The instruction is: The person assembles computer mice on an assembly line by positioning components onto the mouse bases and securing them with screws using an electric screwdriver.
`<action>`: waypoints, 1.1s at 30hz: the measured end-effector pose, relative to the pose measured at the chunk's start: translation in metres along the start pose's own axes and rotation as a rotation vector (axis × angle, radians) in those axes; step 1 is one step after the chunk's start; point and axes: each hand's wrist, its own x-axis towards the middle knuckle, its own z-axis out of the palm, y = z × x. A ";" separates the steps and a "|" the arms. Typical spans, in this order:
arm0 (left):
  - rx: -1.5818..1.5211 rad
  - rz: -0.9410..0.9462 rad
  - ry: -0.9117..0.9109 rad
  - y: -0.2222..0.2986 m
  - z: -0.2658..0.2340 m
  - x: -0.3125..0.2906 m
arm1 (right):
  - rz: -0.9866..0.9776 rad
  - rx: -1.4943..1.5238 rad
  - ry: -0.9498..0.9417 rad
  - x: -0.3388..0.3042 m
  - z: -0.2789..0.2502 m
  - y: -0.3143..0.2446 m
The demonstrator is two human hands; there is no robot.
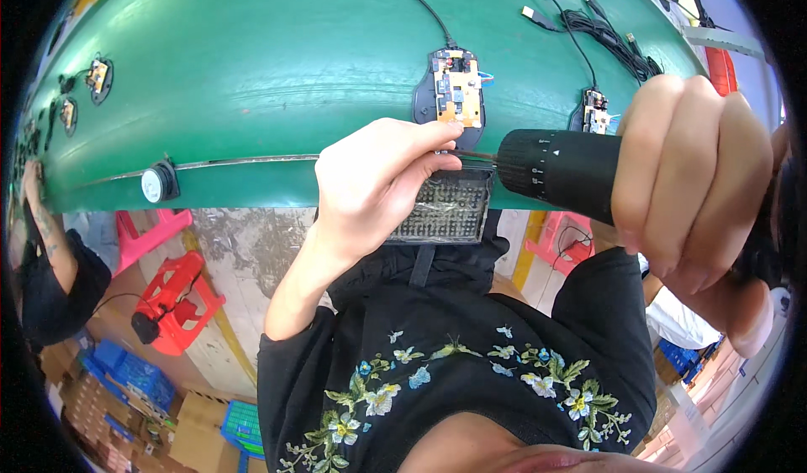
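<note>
My right hand (693,170) grips a black electric screwdriver (559,170) with a ring of marks near its nose. Its thin bit (479,155) points left, toward my left fingers. With thumb and forefinger pinched together at the bit's tip, my left hand (378,170) hides whatever small piece lies between them. Just beyond the fingertips, an opened computer mouse (458,90) lies on the green work surface (286,78), its tan circuit board exposed and its cable running to the far edge. Below my left fingers sits a dark tray (450,212) with a grid of small holes.
A second opened mouse (595,113) and bundled black cables (601,31) lie at the right. More mouse parts (99,80) are at the far left. A round white-faced piece (156,184) stands at the near edge. A co-worker's arm (49,229) reaches in left, beside red stools (178,303).
</note>
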 end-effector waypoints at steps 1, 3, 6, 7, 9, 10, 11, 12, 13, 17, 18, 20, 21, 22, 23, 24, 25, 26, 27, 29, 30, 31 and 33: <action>-0.009 0.007 0.025 0.000 0.001 0.000 | -0.014 0.014 -0.005 0.001 0.001 0.002; -0.015 -0.015 0.003 0.003 -0.001 0.001 | -0.046 0.011 -0.016 0.004 0.003 0.005; -0.023 -0.036 -0.025 0.005 0.000 0.002 | -0.053 0.008 -0.040 0.005 0.000 0.003; -0.020 -0.037 -0.027 0.006 0.000 0.002 | -0.048 0.018 -0.050 0.005 0.000 0.004; -0.027 -0.038 -0.027 0.005 0.001 0.002 | -0.045 0.039 -0.021 0.006 0.003 0.005; -0.035 -0.040 -0.031 0.005 0.001 0.002 | -0.044 0.047 -0.004 0.007 0.003 0.006; -0.034 -0.041 -0.026 0.005 0.000 0.002 | -0.045 0.055 0.014 0.008 0.003 0.008; -0.049 -0.043 -0.049 0.004 0.000 0.002 | -0.043 0.104 -0.063 0.010 0.000 0.011; -0.065 -0.046 -0.071 0.004 -0.001 0.002 | -0.042 0.131 -0.103 0.011 -0.001 0.014; -0.088 -0.053 -0.104 0.000 -0.002 0.002 | -0.035 0.224 -0.142 0.010 0.003 0.018; -0.034 0.003 -0.092 -0.001 -0.004 0.002 | 0.007 0.148 -0.114 0.012 0.004 0.015; 0.020 0.058 -0.077 -0.001 -0.008 0.002 | 0.090 -0.003 -0.057 0.016 0.005 0.006; 0.023 0.036 -0.008 0.000 -0.009 0.002 | 0.132 -0.078 -0.029 0.017 0.005 0.004; 0.027 0.013 0.061 0.001 -0.011 0.002 | 0.144 -0.105 -0.012 0.015 0.002 0.004; 0.005 -0.020 0.057 0.002 -0.015 0.001 | 0.156 -0.104 -0.013 0.014 -0.003 0.007; 0.002 -0.019 0.058 0.002 -0.017 0.001 | 0.164 -0.087 -0.017 0.013 -0.010 0.009; -0.008 -0.046 0.052 0.002 -0.019 0.000 | 0.176 -0.085 -0.017 0.012 -0.016 0.011; -0.018 -0.073 0.046 0.002 -0.021 0.000 | 0.179 -0.087 -0.012 0.011 -0.020 0.015; -0.020 -0.073 0.047 0.000 -0.021 0.000 | 0.192 -0.081 0.007 0.011 -0.023 0.017; 0.067 -0.009 -0.031 -0.003 -0.021 0.000 | 0.169 -0.096 0.041 0.012 -0.025 0.024; 0.068 -0.011 -0.030 -0.003 -0.020 -0.003 | 0.157 -0.099 0.058 0.012 -0.026 0.029; 0.045 -0.066 -0.027 -0.003 -0.018 -0.007 | 0.145 -0.104 0.074 0.012 -0.027 0.033; 0.028 -0.098 -0.018 -0.003 -0.017 -0.006 | 0.118 -0.118 0.115 0.012 -0.026 0.038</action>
